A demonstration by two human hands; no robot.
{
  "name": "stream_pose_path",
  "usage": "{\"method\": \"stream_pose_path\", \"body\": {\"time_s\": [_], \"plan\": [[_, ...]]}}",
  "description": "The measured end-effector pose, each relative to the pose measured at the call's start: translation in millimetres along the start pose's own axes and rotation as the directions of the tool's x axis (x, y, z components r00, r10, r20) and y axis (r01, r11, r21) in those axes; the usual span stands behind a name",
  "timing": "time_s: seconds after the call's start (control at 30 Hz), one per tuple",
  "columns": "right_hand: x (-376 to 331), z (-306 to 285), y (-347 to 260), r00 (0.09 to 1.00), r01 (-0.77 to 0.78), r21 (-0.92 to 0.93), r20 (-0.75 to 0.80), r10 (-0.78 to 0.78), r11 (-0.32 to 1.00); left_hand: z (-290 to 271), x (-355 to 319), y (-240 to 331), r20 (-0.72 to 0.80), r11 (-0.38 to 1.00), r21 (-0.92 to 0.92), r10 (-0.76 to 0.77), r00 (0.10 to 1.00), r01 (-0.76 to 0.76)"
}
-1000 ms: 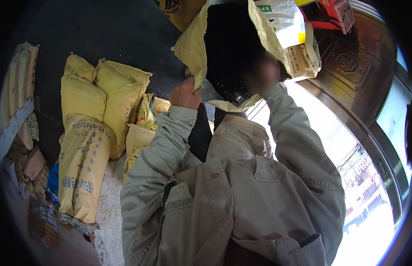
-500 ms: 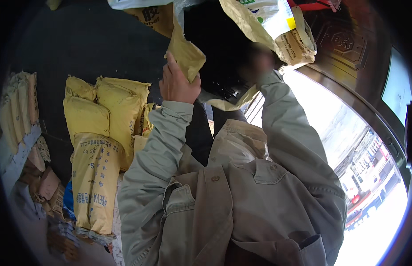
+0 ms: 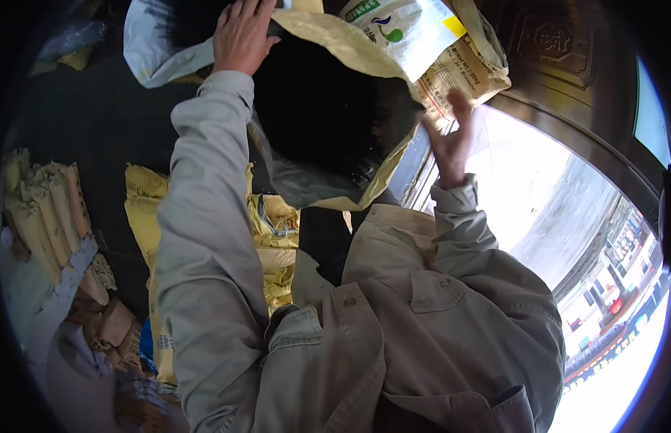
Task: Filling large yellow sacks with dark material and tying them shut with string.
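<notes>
An opened paper sack (image 3: 384, 180) stands before me, its yellowish rim spread wide around a black inside. At its upper left, my left hand (image 3: 242, 36) has its fingers stretched out and thumb apart, lying against the edge where the sack meets a white bag (image 3: 149, 63). My right hand (image 3: 452, 141) is open beside the sack's right rim, fingers spread, thumb close to the paper; whether it touches is unclear. Behind that hand, a brown printed sack (image 3: 469, 68) stands with a white and green plastic bag (image 3: 404, 32) against it.
Yellow sacks (image 3: 142, 195) lie at left, partly hidden by my left arm. More yellow packaging (image 3: 278, 252) shows below the opened sack. Farther left are upright stacked paper bags (image 3: 54, 209). A dark carved panel (image 3: 555, 43) and a bright doorway (image 3: 523, 180) are on the right.
My left hand has let go of the folded paper flap and moved up and left. My right hand has come out of the sack to its right side. The sack's mouth shows wider.
</notes>
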State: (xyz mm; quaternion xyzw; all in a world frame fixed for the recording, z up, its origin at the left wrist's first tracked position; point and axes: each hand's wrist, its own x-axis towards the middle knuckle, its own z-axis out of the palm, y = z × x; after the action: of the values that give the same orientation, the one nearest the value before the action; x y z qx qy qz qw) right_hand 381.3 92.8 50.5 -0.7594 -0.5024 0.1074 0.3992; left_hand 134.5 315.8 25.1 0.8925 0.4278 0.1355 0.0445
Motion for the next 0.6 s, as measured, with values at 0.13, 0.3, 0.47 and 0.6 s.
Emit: {"method": "stream_pose_path", "body": {"time_s": [0.13,0.3,0.47,0.6], "plan": [[-14,23,30,0.941,-0.012,-0.373,0.310,0.137,0.928,35,23,6,0.209,0.995,-0.085,-0.036,0.977,0.055],[-9,41,53,0.776,-0.543,-0.323,0.160,0.610,0.776,69,-35,27,0.162,0.870,-0.442,-0.163,0.973,0.219],[-87,21,48,0.856,-0.511,0.333,0.285,0.432,0.792,26,-124,39,0.415,0.736,-0.559,-0.150,0.897,0.381],[-149,22,9,0.826,-0.556,0.480,0.224,0.518,0.679,-31,-213,25,0.437,0.766,-0.596,0.058,0.898,0.241]]}}
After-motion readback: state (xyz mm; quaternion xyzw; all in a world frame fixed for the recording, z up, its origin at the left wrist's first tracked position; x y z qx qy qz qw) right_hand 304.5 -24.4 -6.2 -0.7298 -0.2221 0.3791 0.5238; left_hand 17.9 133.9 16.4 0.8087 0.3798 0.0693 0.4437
